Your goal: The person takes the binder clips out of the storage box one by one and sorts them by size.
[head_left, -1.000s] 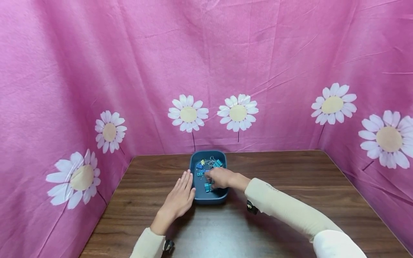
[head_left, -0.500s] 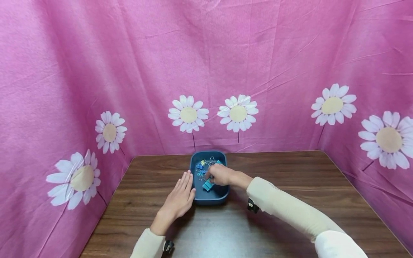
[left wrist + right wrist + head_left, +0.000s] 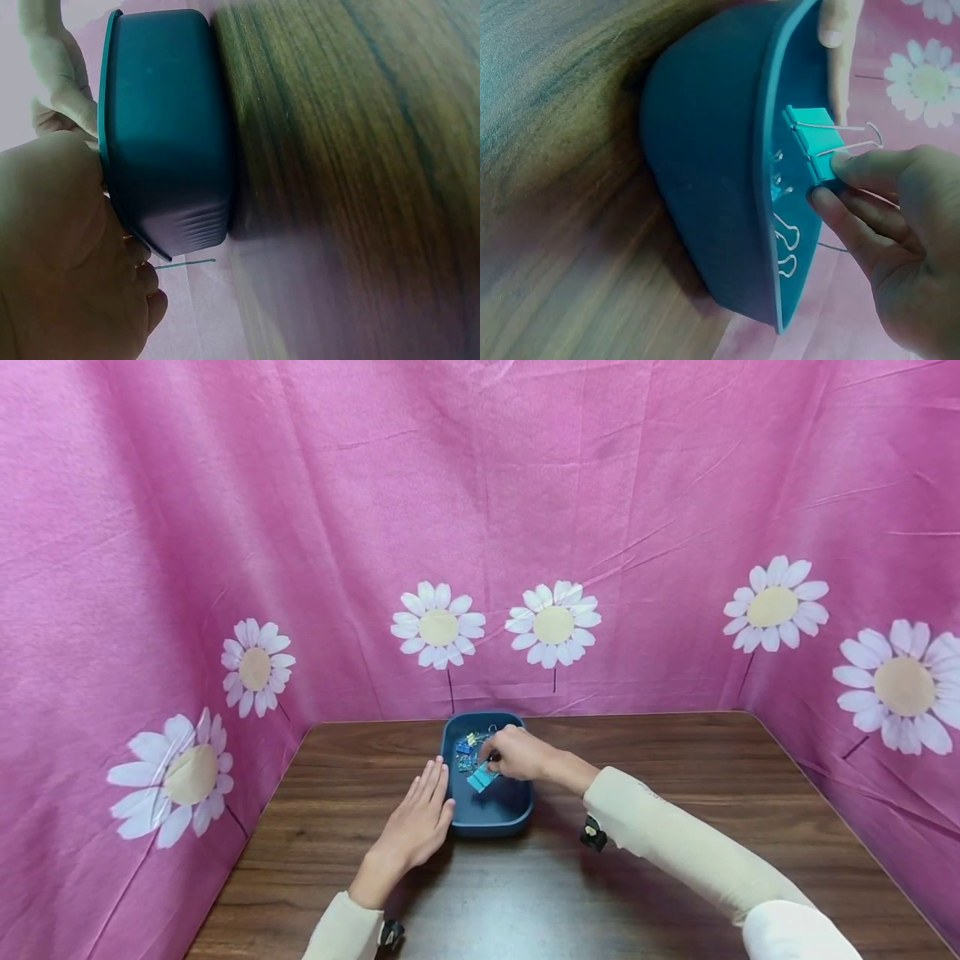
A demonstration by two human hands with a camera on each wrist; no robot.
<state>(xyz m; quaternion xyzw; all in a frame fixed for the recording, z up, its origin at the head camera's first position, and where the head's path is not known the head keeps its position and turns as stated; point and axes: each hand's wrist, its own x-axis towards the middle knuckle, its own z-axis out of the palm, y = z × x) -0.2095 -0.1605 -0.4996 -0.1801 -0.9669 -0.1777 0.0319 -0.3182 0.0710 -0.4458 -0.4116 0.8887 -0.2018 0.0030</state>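
Observation:
Between thumb and fingers, my right hand (image 3: pixel 520 752) pinches a teal binder clip (image 3: pixel 817 139) with silver wire handles. The clip is raised over the dark blue tray (image 3: pixel 487 817), tilted, its wire handles showing in the right wrist view. My left hand (image 3: pixel 418 814) rests with straight fingers along the tray's left rim, thumb near the front. Smaller blue clips (image 3: pixel 465 748) and a yellow clip (image 3: pixel 471 738) lie toward the back left of the tray. My right hand hides the tray's back right part.
The tray stands on a brown wooden table (image 3: pixel 675 768), near its back edge. A pink cloth (image 3: pixel 480 485) with daisies hangs behind and on both sides. Silver wire handles (image 3: pixel 787 232) show inside the tray in the right wrist view.
My right hand has lifted the teal binder clip from the tray floor and moved slightly up and back with it. The left hand stays in place.

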